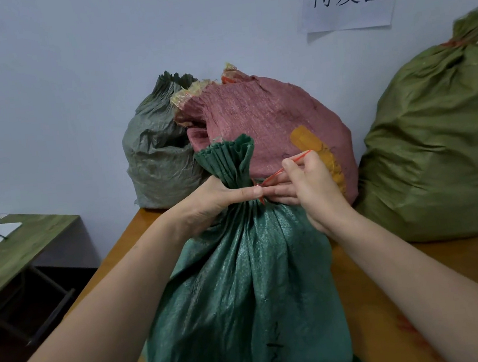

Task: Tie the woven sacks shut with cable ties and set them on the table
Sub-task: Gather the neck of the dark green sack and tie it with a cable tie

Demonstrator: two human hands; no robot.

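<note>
Three sacks done at rear. Left hand [213,198] grips dark green sack [243,284] neck at centre frame; right hand [306,185] pinches red cable tie [289,164], not yet cinched.

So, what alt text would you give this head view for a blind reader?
A person's left hand grips the gathered neck of a dark green woven sack on a wooden table while the right hand pinches a red cable tie looped around it. A grey-green sack, a red sack and an olive sack stand behind.
</note>
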